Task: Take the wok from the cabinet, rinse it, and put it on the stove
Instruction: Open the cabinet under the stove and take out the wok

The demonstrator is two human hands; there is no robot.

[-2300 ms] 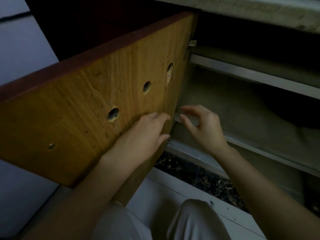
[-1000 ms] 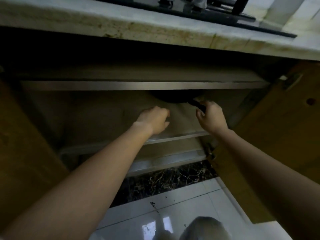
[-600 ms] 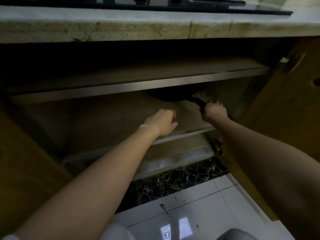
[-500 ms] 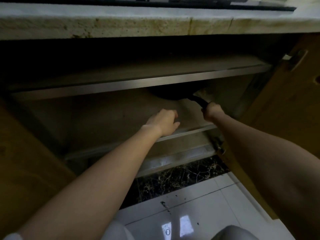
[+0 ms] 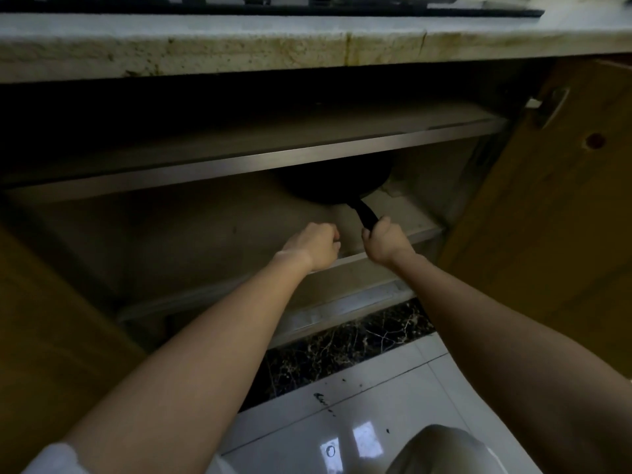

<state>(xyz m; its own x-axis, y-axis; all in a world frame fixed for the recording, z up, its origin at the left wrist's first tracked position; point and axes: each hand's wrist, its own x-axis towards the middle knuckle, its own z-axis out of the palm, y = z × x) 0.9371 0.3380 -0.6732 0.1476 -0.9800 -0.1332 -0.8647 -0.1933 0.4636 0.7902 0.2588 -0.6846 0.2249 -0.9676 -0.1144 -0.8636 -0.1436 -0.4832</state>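
Note:
A black wok (image 5: pixel 337 181) lies on the lower shelf (image 5: pixel 191 241) of the open cabinet, its upper part hidden behind the metal edge of the shelf above. Its black handle (image 5: pixel 365 212) points toward me, and my right hand (image 5: pixel 386 242) is closed around the end of it. My left hand (image 5: pixel 316 246) hovers just left of the handle with fingers curled, holding nothing. The black stove (image 5: pixel 273 3) sits on the countertop at the top of the view.
Both wooden cabinet doors stand open, one at the left (image 5: pixel 51 336) and one at the right (image 5: pixel 554 213). A stained stone countertop edge (image 5: pixel 307 46) overhangs the cabinet. A metal shelf rail (image 5: pixel 256 159) crosses above the wok. White floor tiles (image 5: pixel 342 422) lie below.
The left door was swung open and both hands reached into the cabinet. My right hand closed on the wok handle, and the wok has slid a little forward from under the upper shelf.

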